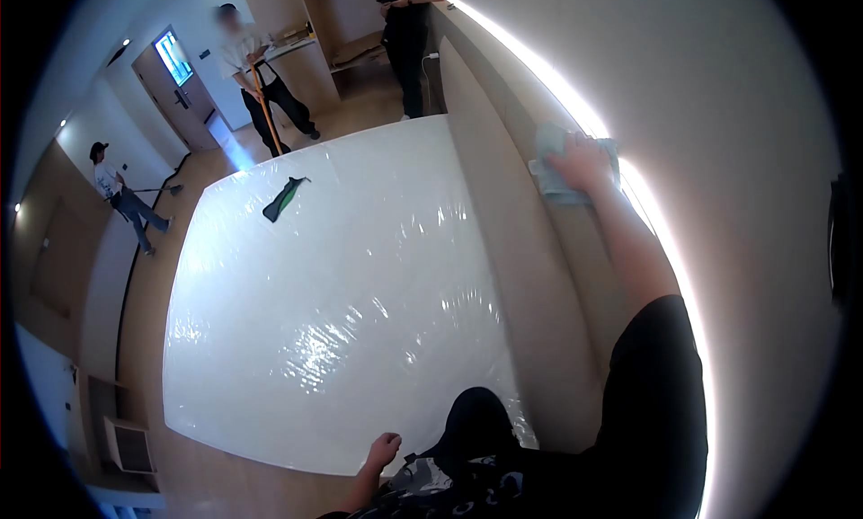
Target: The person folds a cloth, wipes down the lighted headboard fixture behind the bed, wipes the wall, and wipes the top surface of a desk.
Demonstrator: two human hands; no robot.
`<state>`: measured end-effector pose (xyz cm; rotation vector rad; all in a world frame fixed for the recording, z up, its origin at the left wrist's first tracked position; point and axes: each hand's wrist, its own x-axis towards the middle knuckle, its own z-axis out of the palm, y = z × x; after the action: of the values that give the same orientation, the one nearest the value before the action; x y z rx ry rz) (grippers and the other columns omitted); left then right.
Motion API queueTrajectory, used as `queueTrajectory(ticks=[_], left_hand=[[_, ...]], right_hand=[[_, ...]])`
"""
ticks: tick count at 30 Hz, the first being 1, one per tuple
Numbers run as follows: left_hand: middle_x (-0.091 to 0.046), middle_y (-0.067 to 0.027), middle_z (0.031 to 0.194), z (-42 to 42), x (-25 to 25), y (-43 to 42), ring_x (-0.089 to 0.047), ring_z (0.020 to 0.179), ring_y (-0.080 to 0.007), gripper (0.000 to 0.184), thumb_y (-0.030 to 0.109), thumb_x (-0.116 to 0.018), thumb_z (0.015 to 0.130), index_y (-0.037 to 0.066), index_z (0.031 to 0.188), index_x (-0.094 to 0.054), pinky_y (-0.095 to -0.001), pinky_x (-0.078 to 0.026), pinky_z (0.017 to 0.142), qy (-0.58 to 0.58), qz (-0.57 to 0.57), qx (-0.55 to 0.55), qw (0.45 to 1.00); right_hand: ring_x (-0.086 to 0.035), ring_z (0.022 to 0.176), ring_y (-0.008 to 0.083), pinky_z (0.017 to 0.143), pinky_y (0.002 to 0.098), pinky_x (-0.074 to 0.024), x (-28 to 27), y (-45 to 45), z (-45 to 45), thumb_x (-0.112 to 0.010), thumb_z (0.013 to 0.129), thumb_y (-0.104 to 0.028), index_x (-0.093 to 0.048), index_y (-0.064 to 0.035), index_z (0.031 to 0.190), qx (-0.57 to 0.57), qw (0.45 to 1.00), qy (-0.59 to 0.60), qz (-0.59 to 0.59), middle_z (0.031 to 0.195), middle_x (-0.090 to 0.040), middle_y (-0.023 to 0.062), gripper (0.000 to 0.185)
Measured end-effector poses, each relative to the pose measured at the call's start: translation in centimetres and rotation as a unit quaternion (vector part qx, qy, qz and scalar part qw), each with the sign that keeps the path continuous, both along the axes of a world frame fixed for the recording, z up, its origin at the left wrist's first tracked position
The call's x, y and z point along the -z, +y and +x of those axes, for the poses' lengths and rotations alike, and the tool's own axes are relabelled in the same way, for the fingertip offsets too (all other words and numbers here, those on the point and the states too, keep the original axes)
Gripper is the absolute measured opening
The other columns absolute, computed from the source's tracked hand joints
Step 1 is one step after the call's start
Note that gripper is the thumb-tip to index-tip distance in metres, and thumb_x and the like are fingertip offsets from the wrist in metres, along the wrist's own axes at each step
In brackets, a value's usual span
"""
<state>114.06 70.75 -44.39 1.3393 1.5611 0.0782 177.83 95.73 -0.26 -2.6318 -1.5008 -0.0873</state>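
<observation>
My right hand point(582, 164) presses a light blue-green cloth point(562, 188) onto the top of the beige padded headboard point(512, 204), close beside a glowing light strip point(661, 222) along the wall. Low in the view, my left hand point(385, 447) is held over the near edge of the plastic-wrapped mattress point(297, 285), its fingers curled; what they hold, if anything, is too small to make out. A black and green object point(284, 201) lies on the far part of the mattress.
One person point(247, 56) stands beyond the mattress with an orange pole. Another person point(406, 34) in black stands by the headboard's far end. At the left, a third person point(112, 182) holds a long-handled tool. A door point(175, 92) is at the back left.
</observation>
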Motion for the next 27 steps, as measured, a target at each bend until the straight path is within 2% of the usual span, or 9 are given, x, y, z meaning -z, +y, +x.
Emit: queueTrajectory(ticks=[3, 9, 10, 13, 14, 17, 19, 23, 27], left_hand=[[-0.072, -0.0178, 0.102, 7.7, -3.4, 9.6, -0.069, 0.096, -0.0332, 0.043, 0.040, -0.063, 0.093, 0.005, 0.117, -0.068, -0.0426, -0.054, 0.086, 0.028, 0.097, 0.097, 0.990], [-0.066, -0.0182, 0.120, 34.4, -27.5, 32.6, -0.062, 0.113, -0.0342, 0.038, 0.028, -0.066, 0.094, 0.005, 0.123, -0.063, -0.0420, -0.049, 0.097, -0.102, 0.357, 0.257, 0.892], [-0.065, -0.0173, 0.121, 38.7, -31.6, 34.9, -0.061, 0.115, -0.0341, 0.037, 0.025, -0.066, 0.093, 0.005, 0.124, -0.063, -0.0421, -0.047, 0.099, -0.156, 0.422, 0.280, 0.848], [-0.065, -0.0170, 0.115, 50.1, -42.2, 38.4, -0.060, 0.109, -0.0383, 0.025, 0.012, -0.064, 0.090, 0.004, 0.114, -0.064, -0.0429, -0.047, 0.096, -0.276, 0.589, 0.282, 0.706], [-0.066, -0.0169, 0.110, 53.0, -43.8, 39.4, -0.060, 0.107, -0.0386, 0.025, 0.010, -0.065, 0.087, 0.005, 0.112, -0.065, -0.0430, -0.047, 0.094, -0.285, 0.615, 0.273, 0.683], [-0.064, -0.0159, 0.116, 58.7, -45.3, 40.7, -0.059, 0.109, -0.0372, 0.032, 0.013, -0.068, 0.084, 0.008, 0.116, -0.063, -0.0461, -0.046, 0.095, -0.279, 0.582, 0.301, 0.703], [-0.062, -0.0155, 0.124, 62.3, -41.2, 41.6, -0.058, 0.115, -0.0360, 0.037, 0.019, -0.070, 0.086, 0.009, 0.121, -0.063, -0.0431, -0.044, 0.101, -0.342, 0.585, 0.325, 0.660], [-0.055, -0.0136, 0.139, 62.5, -43.7, 39.7, -0.053, 0.126, -0.0372, 0.052, 0.036, -0.069, 0.088, 0.015, 0.134, -0.059, -0.0462, -0.039, 0.108, -0.094, 0.731, 0.385, 0.555], [-0.047, -0.0136, 0.150, 62.7, -44.0, 40.8, -0.044, 0.135, -0.0392, 0.060, 0.046, -0.058, 0.092, 0.018, 0.144, -0.050, -0.0514, -0.034, 0.111, -0.014, 0.705, 0.432, 0.562]], right_hand=[[-0.034, 0.145, 0.0315, 0.118, 0.0479, -0.0266, -1.2, 4.5, 2.3, -0.047, 0.093, -0.062, -0.032, -0.0035, 0.154, -0.013, 1.000, 0.016, 0.002, 0.158, -0.035, 0.0162, 0.085], [-0.037, 0.141, 0.0342, 0.114, 0.0488, -0.0311, -1.6, 9.2, 5.8, -0.048, 0.091, -0.060, -0.044, -0.0012, 0.144, -0.073, 0.995, 0.022, 0.065, 0.149, -0.045, 0.0175, 0.079], [-0.051, 0.127, 0.0344, 0.107, 0.0480, -0.0383, 0.3, 10.3, 6.5, -0.055, 0.089, -0.052, -0.062, -0.0025, 0.123, -0.093, 0.979, -0.042, 0.177, 0.130, -0.060, 0.0171, 0.060], [-0.064, 0.099, 0.0342, 0.090, 0.0467, -0.0493, -2.2, 10.7, 6.7, -0.062, 0.086, -0.038, -0.072, -0.0052, 0.092, -0.144, 0.915, 0.007, 0.376, 0.100, -0.070, 0.0151, 0.035], [-0.064, 0.071, 0.0345, 0.072, 0.0475, -0.0520, -2.9, 11.2, 6.5, -0.065, 0.081, -0.026, -0.068, -0.0065, 0.070, -0.151, 0.836, -0.019, 0.527, 0.074, -0.067, 0.0118, 0.023], [-0.062, 0.065, 0.0346, 0.063, 0.0462, -0.0508, -5.5, 9.7, 5.6, -0.063, 0.080, -0.024, -0.064, -0.0069, 0.068, -0.169, 0.801, -0.013, 0.575, 0.070, -0.064, 0.0122, 0.022], [-0.062, 0.066, 0.0316, 0.065, 0.0447, -0.0496, -5.3, 9.9, 5.0, -0.065, 0.078, -0.019, -0.061, -0.0082, 0.067, -0.226, 0.797, -0.044, 0.558, 0.068, -0.062, 0.0104, 0.016], [-0.061, 0.063, 0.0270, 0.064, 0.0422, -0.0486, -5.4, 11.0, 3.4, -0.068, 0.076, -0.013, -0.059, -0.0106, 0.064, -0.316, 0.783, -0.018, 0.535, 0.062, -0.059, 0.0066, 0.015], [-0.059, 0.057, 0.0218, 0.056, 0.0337, -0.0470, -5.8, 10.8, 2.6, -0.070, 0.072, -0.010, -0.059, -0.0112, 0.062, -0.356, 0.755, 0.006, 0.550, 0.059, -0.055, 0.0049, 0.015]])
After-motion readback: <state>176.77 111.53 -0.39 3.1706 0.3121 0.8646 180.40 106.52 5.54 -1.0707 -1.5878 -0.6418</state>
